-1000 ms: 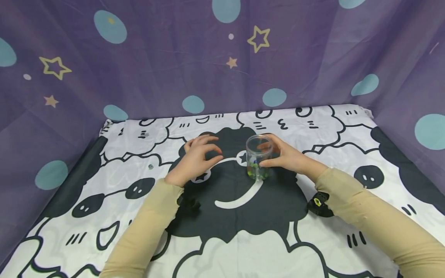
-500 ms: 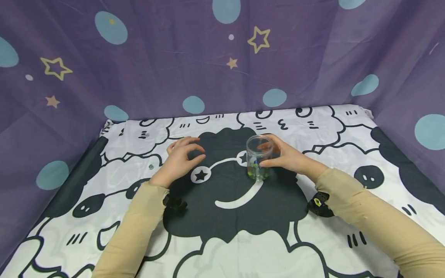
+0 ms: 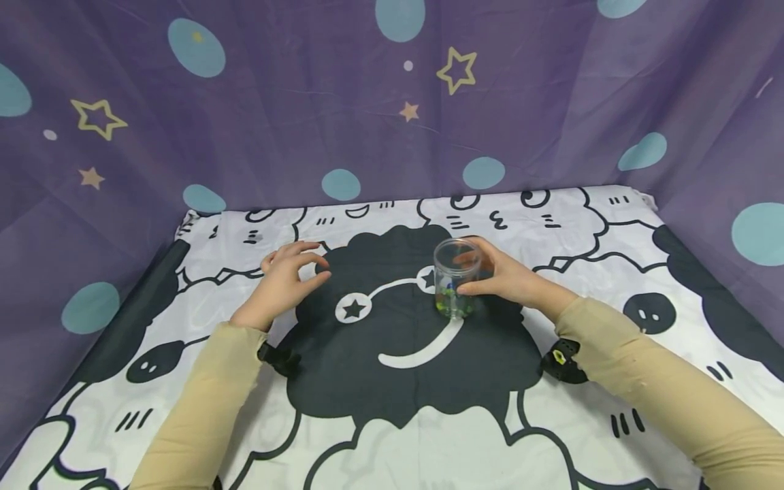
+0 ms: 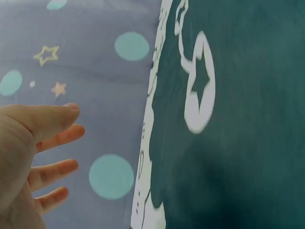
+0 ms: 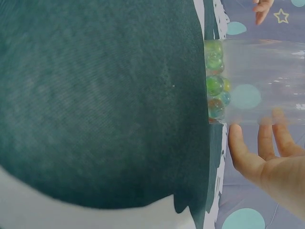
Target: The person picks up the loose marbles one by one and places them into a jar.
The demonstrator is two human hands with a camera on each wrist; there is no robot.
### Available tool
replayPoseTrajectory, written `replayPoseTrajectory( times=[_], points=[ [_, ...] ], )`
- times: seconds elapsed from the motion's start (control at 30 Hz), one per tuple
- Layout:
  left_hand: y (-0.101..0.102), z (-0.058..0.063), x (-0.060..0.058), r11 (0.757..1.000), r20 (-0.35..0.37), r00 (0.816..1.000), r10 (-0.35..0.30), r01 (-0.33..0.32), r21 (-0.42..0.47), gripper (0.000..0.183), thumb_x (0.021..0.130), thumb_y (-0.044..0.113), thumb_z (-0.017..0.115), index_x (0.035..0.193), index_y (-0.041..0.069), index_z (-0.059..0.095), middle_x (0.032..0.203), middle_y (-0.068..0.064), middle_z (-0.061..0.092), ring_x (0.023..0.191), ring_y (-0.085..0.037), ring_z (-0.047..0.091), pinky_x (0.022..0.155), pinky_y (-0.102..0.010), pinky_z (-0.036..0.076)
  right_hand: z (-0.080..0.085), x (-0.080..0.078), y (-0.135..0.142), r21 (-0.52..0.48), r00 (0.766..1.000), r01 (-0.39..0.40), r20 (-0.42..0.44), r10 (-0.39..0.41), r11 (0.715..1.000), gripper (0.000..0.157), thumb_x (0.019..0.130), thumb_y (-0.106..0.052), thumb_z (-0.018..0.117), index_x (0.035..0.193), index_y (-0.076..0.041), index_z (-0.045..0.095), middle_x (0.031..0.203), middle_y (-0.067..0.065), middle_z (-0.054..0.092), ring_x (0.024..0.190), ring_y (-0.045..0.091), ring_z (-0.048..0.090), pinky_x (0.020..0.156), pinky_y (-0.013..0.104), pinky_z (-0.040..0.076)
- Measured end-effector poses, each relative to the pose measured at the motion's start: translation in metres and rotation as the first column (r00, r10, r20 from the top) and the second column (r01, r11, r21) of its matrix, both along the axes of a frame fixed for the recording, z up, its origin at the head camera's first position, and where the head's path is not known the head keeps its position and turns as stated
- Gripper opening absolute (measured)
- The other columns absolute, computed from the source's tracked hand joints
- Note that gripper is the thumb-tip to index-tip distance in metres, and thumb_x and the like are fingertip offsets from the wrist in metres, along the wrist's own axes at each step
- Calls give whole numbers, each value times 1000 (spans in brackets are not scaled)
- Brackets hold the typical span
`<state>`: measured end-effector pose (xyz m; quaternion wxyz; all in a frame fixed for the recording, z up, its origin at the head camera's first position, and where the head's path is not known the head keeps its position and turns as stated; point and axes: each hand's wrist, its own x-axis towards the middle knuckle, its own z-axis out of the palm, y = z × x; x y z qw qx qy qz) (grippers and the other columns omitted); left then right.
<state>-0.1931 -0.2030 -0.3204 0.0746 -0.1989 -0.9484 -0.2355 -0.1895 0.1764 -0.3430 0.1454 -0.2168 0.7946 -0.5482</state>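
A clear plastic jar point(image 3: 456, 272) stands upright on the dark part of the cloth, without a lid. Several glass marbles point(image 5: 215, 86), mostly green with some blue and amber, lie at its bottom. My right hand point(image 3: 505, 275) holds the jar from its right side, thumb at the front and fingers curving behind the wall. To the left, my left hand point(image 3: 282, 282) hovers over the cloth with nothing in it, its fingers spread and slightly bent. In the left wrist view, the left hand's fingers point(image 4: 55, 176) show apart from one another.
The tabletop is covered by a black-and-white cartoon sheep cloth point(image 3: 416, 381). Behind it hangs a purple curtain point(image 3: 294, 102) with stars and blue spots, which also closes off both sides.
My left hand has moved leftward, away from the jar, and now covers the spot where a small marble showed on the white cloth. My right hand and the jar have stayed still.
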Motion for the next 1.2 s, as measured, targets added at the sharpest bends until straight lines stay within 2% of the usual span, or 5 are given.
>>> replayPoseTrajectory(
  times=[0.23,0.53,0.7,0.93,1.2],
  points=[
    [-24,2,-3,996,23,996,81,-80,-29,20,89,19,66,105,7,67,141,-21,43,133,-41,30,100,-67,8,1,1,0,-1,1000,1,5,-1,1000,78,84,-8,71,147,-11,24,139,24,41,126,41,43,91,46,48],
    [-46,-1,1,992,35,996,81,-77,-100,25,87,20,68,107,6,66,140,-24,42,131,-45,30,97,-68,9,2,1,0,5,1000,1,15,-1,1000,78,84,-8,71,147,-11,23,139,24,41,127,41,42,92,47,47],
    [-59,-4,2,987,56,992,115,-108,-122,32,86,20,69,114,4,63,140,-28,39,131,-49,27,95,-69,9,3,0,-1,5,1000,2,17,-2,1000,78,84,-6,71,146,-11,24,139,24,41,127,41,43,91,47,48],
    [-78,-13,-1,965,158,965,207,-176,-193,43,86,22,68,125,6,58,144,-30,31,132,-52,21,94,-70,8,2,1,-2,4,1000,4,9,-4,1000,77,84,-5,71,146,-11,26,138,23,42,127,41,43,91,46,47],
    [-97,-20,-6,949,220,949,224,-162,-269,50,87,28,68,131,7,54,147,-32,23,133,-55,16,91,-71,8,3,1,-2,2,1000,3,-3,-3,1000,76,83,-5,71,145,-10,26,137,24,43,126,41,43,91,46,47]
  ],
)
